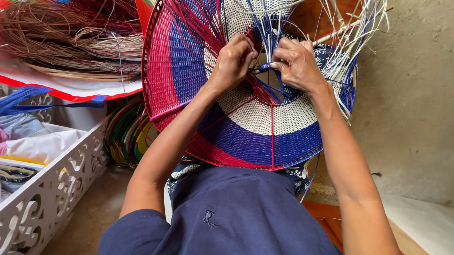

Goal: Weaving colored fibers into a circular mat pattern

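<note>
A round woven basket base (pixel 246 138) in red, blue and white bands rests tilted on my lap. Loose red, blue and white strands (pixel 201 11) fan out from its far side. My left hand (pixel 233 60) is closed around a bunch of red strands near the centre. Beside it, my right hand (pixel 297 62) pinches a blue strand (pixel 263 68) between thumb and fingers. The two hands almost touch over the weave. Loose white canes (pixel 351 31) stick out behind my right hand.
A heap of brown fibre (pixel 64 31) lies on a sheet at the upper left. Coils of coloured strips (pixel 128 134) stand beside a white carved crate (pixel 54 187) holding cloths. A plaster wall (pixel 419 99) and ledge (pixel 435 225) rise on the right.
</note>
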